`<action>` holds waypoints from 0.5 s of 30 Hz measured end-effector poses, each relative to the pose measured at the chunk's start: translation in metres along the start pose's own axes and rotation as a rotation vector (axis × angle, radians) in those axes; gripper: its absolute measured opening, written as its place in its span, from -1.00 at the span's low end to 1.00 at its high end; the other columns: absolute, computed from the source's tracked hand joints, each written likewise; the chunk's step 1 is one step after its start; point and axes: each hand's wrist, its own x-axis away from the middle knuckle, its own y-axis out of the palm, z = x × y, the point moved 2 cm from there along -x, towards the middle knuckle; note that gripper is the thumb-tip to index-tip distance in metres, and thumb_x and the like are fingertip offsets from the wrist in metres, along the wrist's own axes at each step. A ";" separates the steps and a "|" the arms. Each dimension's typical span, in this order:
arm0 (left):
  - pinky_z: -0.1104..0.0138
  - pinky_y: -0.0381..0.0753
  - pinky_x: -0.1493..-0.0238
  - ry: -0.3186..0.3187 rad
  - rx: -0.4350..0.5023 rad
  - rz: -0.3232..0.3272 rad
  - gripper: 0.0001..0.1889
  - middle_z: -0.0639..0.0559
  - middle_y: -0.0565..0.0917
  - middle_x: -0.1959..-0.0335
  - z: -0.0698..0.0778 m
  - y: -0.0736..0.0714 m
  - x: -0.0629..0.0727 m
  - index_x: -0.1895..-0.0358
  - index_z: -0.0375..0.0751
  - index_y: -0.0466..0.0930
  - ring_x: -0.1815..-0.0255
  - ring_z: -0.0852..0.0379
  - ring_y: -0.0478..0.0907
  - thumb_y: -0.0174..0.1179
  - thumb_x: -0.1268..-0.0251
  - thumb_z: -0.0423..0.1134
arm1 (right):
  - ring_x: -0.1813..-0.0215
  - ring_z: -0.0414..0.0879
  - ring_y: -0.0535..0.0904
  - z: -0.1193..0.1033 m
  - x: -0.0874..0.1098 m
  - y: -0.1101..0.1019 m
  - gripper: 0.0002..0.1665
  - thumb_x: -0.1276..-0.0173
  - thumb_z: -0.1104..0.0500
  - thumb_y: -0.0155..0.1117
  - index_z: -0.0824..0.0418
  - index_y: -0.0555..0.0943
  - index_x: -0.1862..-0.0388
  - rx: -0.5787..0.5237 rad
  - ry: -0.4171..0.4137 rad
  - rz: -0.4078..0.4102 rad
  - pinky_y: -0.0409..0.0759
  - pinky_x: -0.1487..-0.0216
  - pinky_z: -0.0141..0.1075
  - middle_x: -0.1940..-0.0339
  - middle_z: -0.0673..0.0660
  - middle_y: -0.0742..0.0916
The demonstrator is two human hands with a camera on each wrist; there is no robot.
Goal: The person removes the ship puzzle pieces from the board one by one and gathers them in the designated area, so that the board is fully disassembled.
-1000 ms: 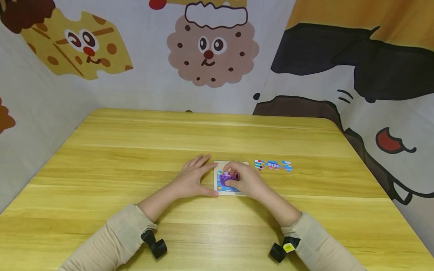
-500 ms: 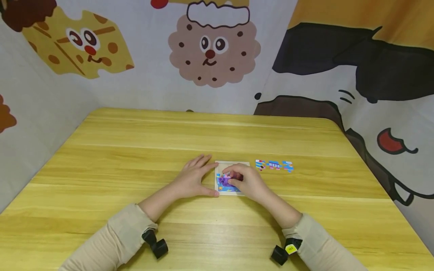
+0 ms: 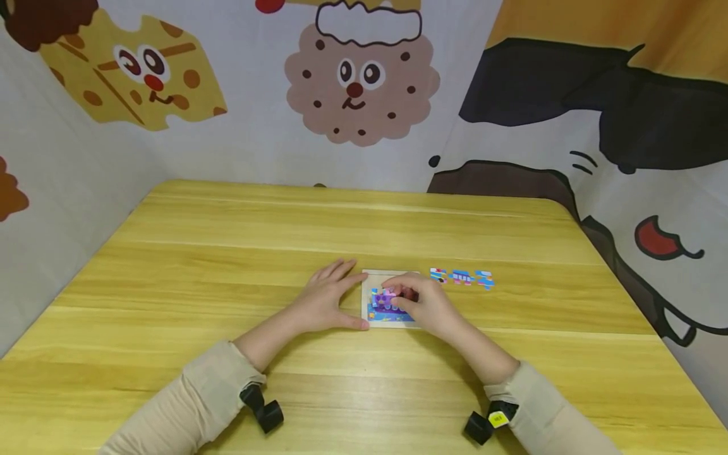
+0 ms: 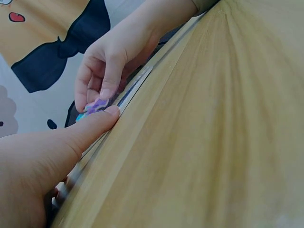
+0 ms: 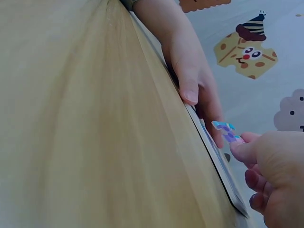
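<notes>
A small square puzzle tray (image 3: 392,272) with a pale rim lies on the table. Blue and purple picture pieces (image 3: 392,318) fill its lower part, and bare wood shows along the top inside. My right hand (image 3: 430,303) pinches a purple and blue jigsaw piece (image 5: 227,132) between thumb and fingertips, tilted over the tray. In the right wrist view this piece stands clear above the tray's edge. My left hand (image 3: 324,302) rests at the tray's left side with fingers spread, the thumb at the lower left corner and a finger at the upper left one.
Right of the tray, several loose jigsaw pieces (image 3: 462,277) lie in a row on the wooden table (image 3: 364,385). A cloth with cartoon prints (image 3: 250,114) hangs behind the far table edge. Each sleeve carries a black wrist camera (image 3: 479,428).
My right hand has drawn slightly to the right with the jigsaw piece, and more of the purple picture shows beside its fingers. The left hand has kept its place at the tray.
</notes>
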 end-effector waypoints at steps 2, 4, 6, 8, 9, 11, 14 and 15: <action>-0.09 -0.23 -0.41 -0.001 0.001 -0.003 0.06 -0.13 -0.05 -0.53 0.000 0.000 0.000 -0.47 -0.03 0.19 -0.51 -0.17 -0.21 0.23 0.11 0.48 | 0.43 -0.12 0.42 0.000 0.003 -0.004 -0.66 -0.19 0.44 0.35 0.18 0.70 0.08 0.009 0.005 0.009 0.43 0.46 -0.36 0.42 -0.05 0.58; -0.09 -0.23 -0.41 -0.002 0.001 -0.005 0.07 -0.12 -0.05 -0.53 0.000 0.000 -0.001 -0.48 -0.02 0.19 -0.51 -0.16 -0.21 0.22 0.11 0.48 | 0.43 -0.11 0.42 0.002 0.006 -0.009 -0.66 -0.20 0.43 0.35 0.15 0.70 0.06 0.019 0.007 0.015 0.44 0.47 -0.35 0.42 -0.06 0.60; -0.09 -0.23 -0.41 -0.003 0.001 -0.006 0.07 -0.12 -0.05 -0.53 0.000 0.001 -0.001 -0.48 -0.02 0.18 -0.51 -0.16 -0.22 0.22 0.12 0.49 | 0.43 -0.11 0.42 0.004 0.009 -0.013 -0.65 -0.21 0.41 0.35 0.12 0.70 0.06 0.027 0.015 0.021 0.43 0.48 -0.35 0.41 -0.07 0.60; -0.08 -0.24 -0.41 -0.005 0.001 -0.007 0.07 -0.12 -0.06 -0.53 -0.001 0.001 -0.001 -0.48 -0.01 0.18 -0.51 -0.16 -0.22 0.22 0.12 0.49 | 0.43 -0.11 0.42 0.006 0.013 -0.017 -0.66 -0.21 0.41 0.35 0.11 0.70 0.06 0.031 0.018 0.031 0.42 0.49 -0.35 0.41 -0.07 0.60; -0.08 -0.24 -0.41 -0.005 0.000 -0.008 0.08 -0.12 -0.06 -0.53 -0.001 0.001 -0.001 -0.48 -0.01 0.17 -0.51 -0.16 -0.22 0.22 0.12 0.49 | 0.44 -0.11 0.42 0.008 0.014 -0.019 -0.66 -0.22 0.41 0.34 0.11 0.70 0.06 0.032 0.018 0.034 0.41 0.50 -0.35 0.41 -0.07 0.60; -0.08 -0.24 -0.41 -0.004 0.000 -0.008 0.08 -0.12 -0.06 -0.54 -0.001 0.001 -0.001 -0.48 -0.01 0.17 -0.51 -0.15 -0.22 0.22 0.12 0.49 | 0.44 -0.11 0.41 0.011 0.018 -0.023 -0.67 -0.22 0.41 0.34 0.14 0.69 0.06 0.024 0.019 0.040 0.40 0.52 -0.36 0.42 -0.05 0.59; -0.08 -0.25 -0.41 -0.001 -0.001 -0.010 0.08 -0.12 -0.06 -0.54 -0.001 0.001 -0.001 -0.48 -0.02 0.16 -0.51 -0.15 -0.23 0.21 0.11 0.49 | 0.44 -0.09 0.41 0.014 0.023 -0.029 -0.67 -0.21 0.43 0.34 0.19 0.69 0.05 0.012 0.012 0.051 0.41 0.49 -0.37 0.42 0.00 0.59; -0.08 -0.25 -0.41 -0.001 0.001 -0.011 0.08 -0.12 -0.06 -0.54 -0.001 0.001 0.000 -0.49 -0.02 0.16 -0.51 -0.16 -0.23 0.21 0.11 0.49 | 0.43 -0.08 0.41 0.016 0.025 -0.031 -0.66 -0.20 0.43 0.34 0.21 0.68 0.05 0.007 0.008 0.055 0.42 0.48 -0.37 0.41 0.01 0.60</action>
